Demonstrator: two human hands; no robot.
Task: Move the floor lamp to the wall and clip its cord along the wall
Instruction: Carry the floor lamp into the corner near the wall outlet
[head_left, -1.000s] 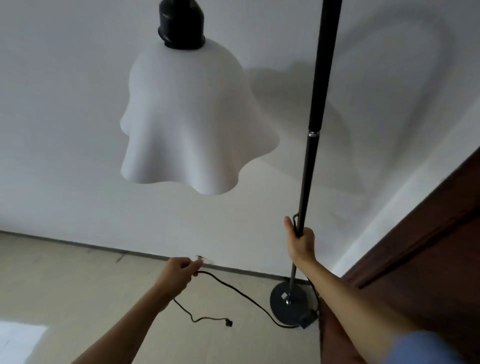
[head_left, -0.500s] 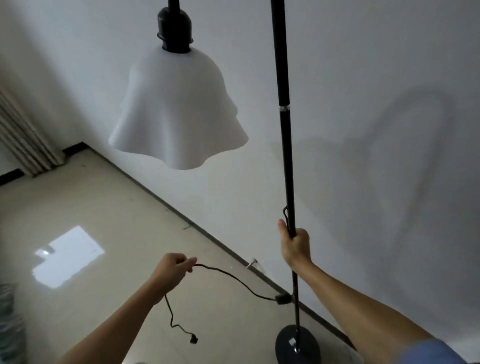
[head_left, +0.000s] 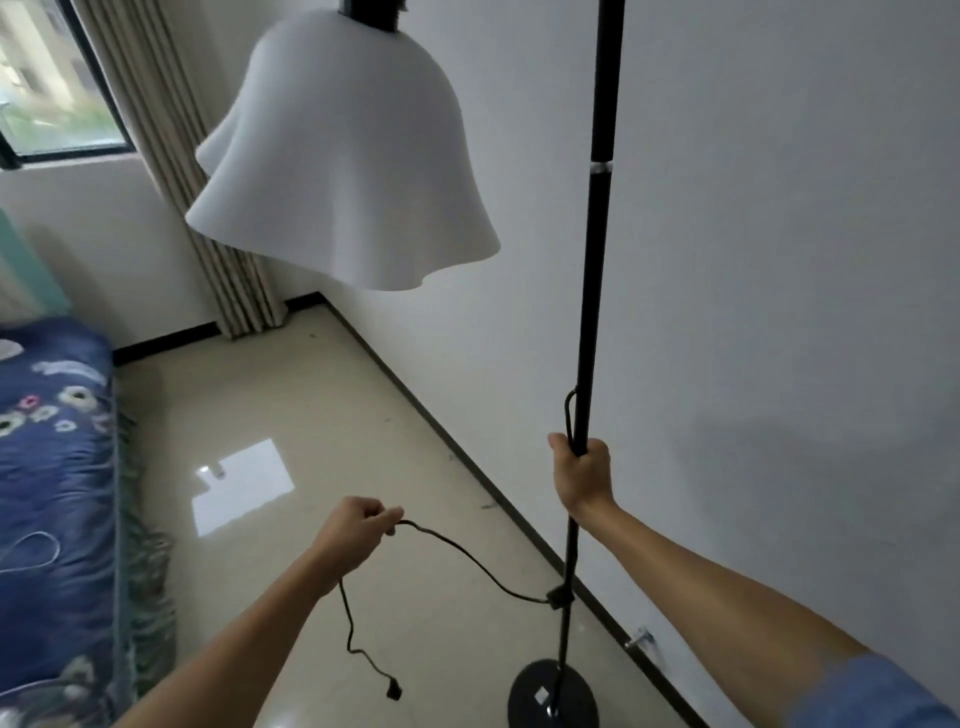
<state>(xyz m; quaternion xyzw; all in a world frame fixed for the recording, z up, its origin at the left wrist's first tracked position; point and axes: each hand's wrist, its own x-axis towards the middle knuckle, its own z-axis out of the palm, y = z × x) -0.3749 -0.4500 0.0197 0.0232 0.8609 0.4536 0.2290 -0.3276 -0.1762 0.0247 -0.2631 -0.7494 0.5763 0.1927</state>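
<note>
Two bare forearms seen from head view, entering from bottom edge. Left hand (head_left: 358, 530): no glove, no ring, no watch noted; forearm uncovered to frame edge, no sleeve seen. Right hand (head_left: 582, 475): likewise bare, wrist unadorned. Right sleeve (head_left: 878, 693): blue fabric, plain, cuff edge ending near elbow, only partly in frame at bottom right corner. Rest of body not visible.

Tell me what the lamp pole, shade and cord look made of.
Pole: likely metal, black satin, with a silver joint ring. Shade: matte white, wavy rim, possibly plastic or frosted glass. Cord: black, flexible rubbery sheath, sagging in a loose curve.
</note>
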